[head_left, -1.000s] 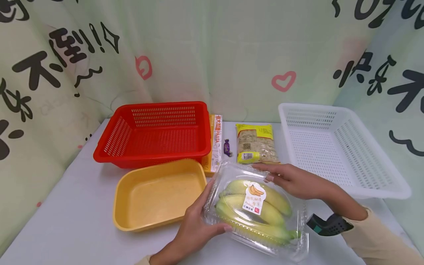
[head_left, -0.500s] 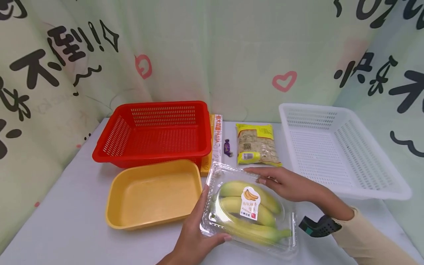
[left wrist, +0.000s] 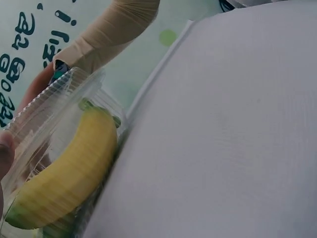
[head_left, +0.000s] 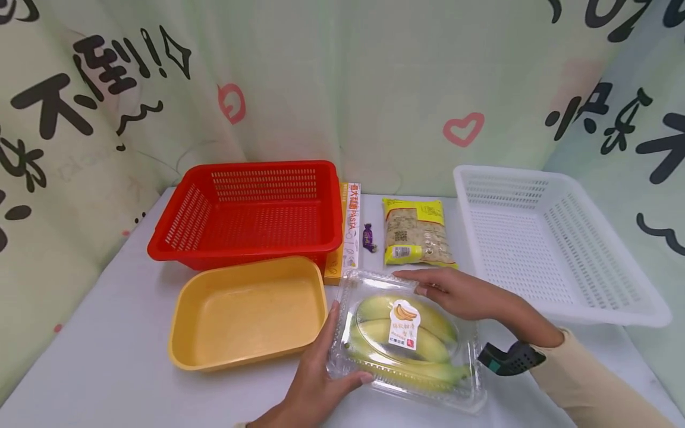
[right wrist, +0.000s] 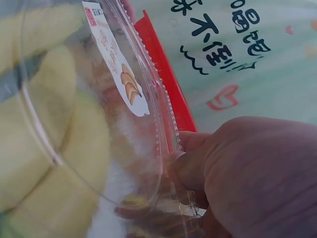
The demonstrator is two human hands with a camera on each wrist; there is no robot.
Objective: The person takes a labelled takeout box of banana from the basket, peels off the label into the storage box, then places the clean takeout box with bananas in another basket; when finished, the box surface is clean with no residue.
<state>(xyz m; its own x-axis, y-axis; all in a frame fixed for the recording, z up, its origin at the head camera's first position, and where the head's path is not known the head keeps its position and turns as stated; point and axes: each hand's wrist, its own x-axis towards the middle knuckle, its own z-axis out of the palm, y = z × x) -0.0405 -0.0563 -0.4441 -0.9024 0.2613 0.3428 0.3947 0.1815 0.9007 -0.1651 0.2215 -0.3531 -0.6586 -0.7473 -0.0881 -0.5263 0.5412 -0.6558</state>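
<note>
A clear plastic clamshell box [head_left: 428, 389] with green-yellow bananas [head_left: 374, 309] and a banana sticker lies on the white table [head_left: 107, 333], just right of the yellow tub. My left hand [head_left: 316, 380] holds its near left corner, thumb on the lid and fingers along the left side. My right hand [head_left: 460, 294] grips the far right edge, fingers curled over the rim. The left wrist view shows one banana [left wrist: 69, 173] through the box wall [left wrist: 54, 109]. In the right wrist view my right hand [right wrist: 247, 168] pinches the lid's rim [right wrist: 158, 144].
A yellow tub [head_left: 179, 321] sits left of the box, with a red basket [head_left: 241, 252] behind it. A pasta box [head_left: 350, 232], a purple candy [head_left: 367, 237] and a yellow packet [head_left: 414, 232] lie at the back. A white basket [head_left: 588, 315] stands at the right.
Both hands have kept their hold on the banana box. It has shifted slightly and now lies flatter on the table.
</note>
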